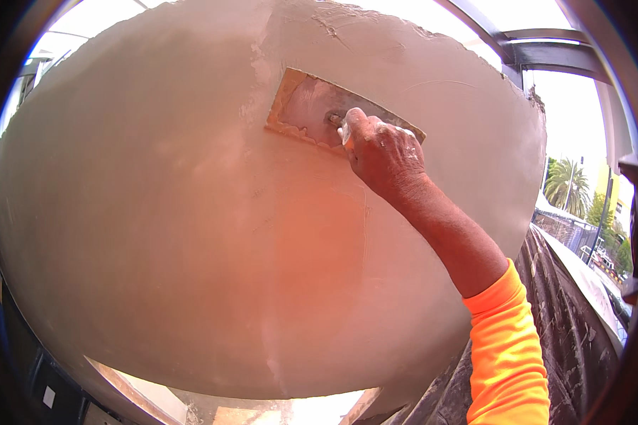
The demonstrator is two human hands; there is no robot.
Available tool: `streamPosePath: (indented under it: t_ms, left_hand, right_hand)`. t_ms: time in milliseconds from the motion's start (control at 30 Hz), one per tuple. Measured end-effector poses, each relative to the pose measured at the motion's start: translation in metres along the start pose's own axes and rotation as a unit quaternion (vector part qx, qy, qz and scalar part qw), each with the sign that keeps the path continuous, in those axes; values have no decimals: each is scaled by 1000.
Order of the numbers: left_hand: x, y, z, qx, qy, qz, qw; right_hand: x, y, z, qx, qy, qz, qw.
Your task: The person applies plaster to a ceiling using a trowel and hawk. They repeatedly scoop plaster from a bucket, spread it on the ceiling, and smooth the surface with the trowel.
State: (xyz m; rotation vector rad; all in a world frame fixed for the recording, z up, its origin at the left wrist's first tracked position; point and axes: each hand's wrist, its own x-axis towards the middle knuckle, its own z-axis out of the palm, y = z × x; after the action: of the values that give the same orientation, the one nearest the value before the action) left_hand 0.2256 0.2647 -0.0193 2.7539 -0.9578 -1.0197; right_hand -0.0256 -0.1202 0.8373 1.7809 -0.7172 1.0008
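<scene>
My right hand is closed round the handle of a rectangular plastering trowel. Wet plaster smears the fingers and knuckles. The trowel's blade lies against the upper part of a wide plastered wall, tilted so that its left end sits higher than its right. Plaster residue coats the back of the blade. A faint vertical seam runs down the wall's middle, and rougher, ridged plaster shows along its top edge. An orange sleeve covers my right forearm. My left hand is out of sight.
Dark plastic sheeting hangs at the lower right. Dark metal beams cross the upper right. Beneath the wall's lower edge are bright openings and a wooden board. A palm tree and a fence stand outside at the right.
</scene>
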Motion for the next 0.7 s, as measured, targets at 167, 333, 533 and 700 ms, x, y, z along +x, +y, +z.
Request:
streamPosePath:
  t_ms: [167,333,533,700]
  left_hand:
    - [24,22,-21,-39,26,27,999]
    - [34,64,-61,-144,119,72,980]
    - [19,70,-77,-138,132,96,977]
    - [32,73,-87,-101,125,116,980]
  right_hand:
    - [63,34,-19,-21,30,155,987]
    - [91,96,-32,-66,46,277,957]
    - [83,161,-48,-29,64,378,923]
    - [93,185,-27,0,-3,363,932]
